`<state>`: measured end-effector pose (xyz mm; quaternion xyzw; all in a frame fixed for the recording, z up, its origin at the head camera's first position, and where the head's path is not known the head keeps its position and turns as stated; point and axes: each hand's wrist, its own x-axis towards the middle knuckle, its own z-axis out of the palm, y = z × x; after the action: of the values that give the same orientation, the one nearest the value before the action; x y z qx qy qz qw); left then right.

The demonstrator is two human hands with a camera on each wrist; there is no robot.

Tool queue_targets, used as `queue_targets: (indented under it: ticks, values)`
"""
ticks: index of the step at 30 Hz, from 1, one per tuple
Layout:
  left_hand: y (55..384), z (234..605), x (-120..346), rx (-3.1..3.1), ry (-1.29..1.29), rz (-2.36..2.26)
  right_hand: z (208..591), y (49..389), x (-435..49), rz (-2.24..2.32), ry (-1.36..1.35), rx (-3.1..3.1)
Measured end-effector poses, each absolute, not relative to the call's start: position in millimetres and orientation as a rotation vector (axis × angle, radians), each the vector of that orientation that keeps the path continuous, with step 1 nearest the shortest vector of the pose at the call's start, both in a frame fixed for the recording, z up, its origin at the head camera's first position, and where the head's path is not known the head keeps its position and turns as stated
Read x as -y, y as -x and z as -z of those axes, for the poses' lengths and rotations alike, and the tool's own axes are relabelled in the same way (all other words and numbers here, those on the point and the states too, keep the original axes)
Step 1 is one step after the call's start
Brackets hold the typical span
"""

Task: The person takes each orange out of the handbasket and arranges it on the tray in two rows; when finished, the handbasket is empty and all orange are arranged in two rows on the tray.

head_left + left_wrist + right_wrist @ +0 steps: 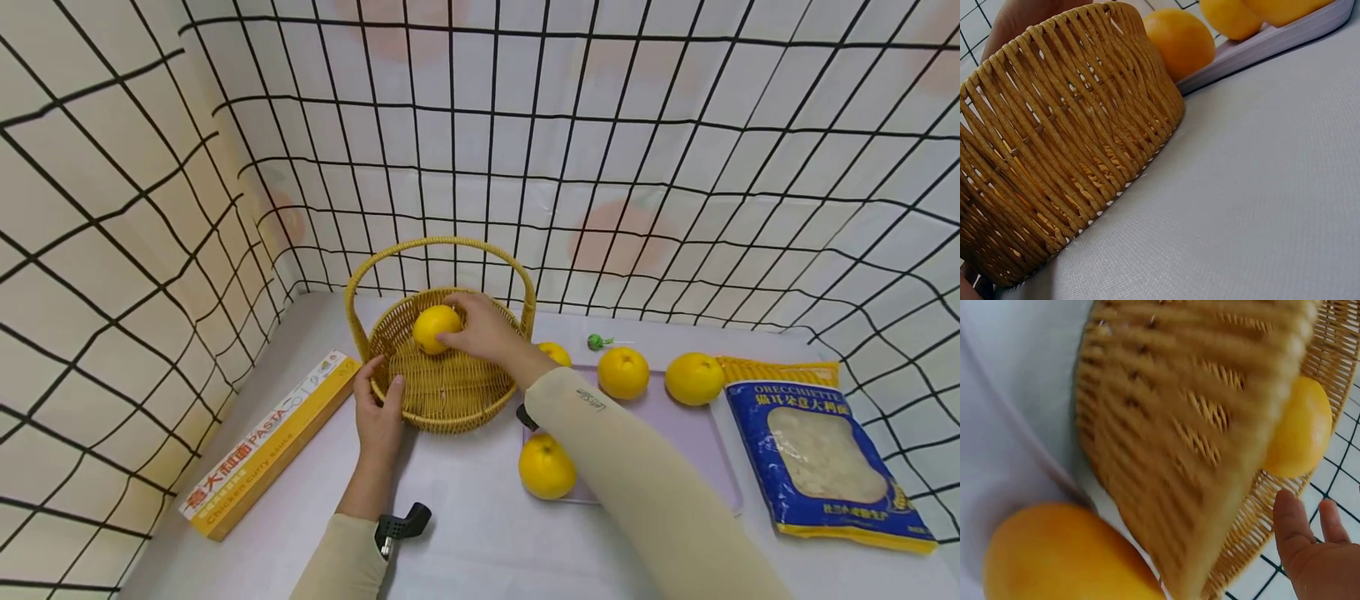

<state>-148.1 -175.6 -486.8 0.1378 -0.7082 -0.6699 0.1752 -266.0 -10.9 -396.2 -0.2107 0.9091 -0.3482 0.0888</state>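
A woven wicker basket [442,421] with a tall arched handle stands at the middle of the table. My left hand [381,417] grips its near left side, thumb at the rim; in the left wrist view the basket wall [1079,119] hides most of that hand. Inside the basket, toward the back, sits an orange [437,329]. Close on its right is my right hand [483,327], reaching over the rim with thumb and fingers spread. The right wrist view shows the fingertips [1291,515] just apart from the orange [1300,431].
Right of the basket lies a lilac tray [697,450] with several oranges [622,372] on and around it. A blue pasta bag [825,458] lies at far right, a long pasta box [270,446] at left. Behind them a small green item [596,342]. Black wire mesh [487,142] encloses the table.
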Motion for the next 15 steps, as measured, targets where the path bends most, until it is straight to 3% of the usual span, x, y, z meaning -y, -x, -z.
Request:
queue_targets:
  ticks: [15]
  values:
    - [145,479,174,1.99,-0.386,1.919,418,260,33,1.233,0.319,-2.623]
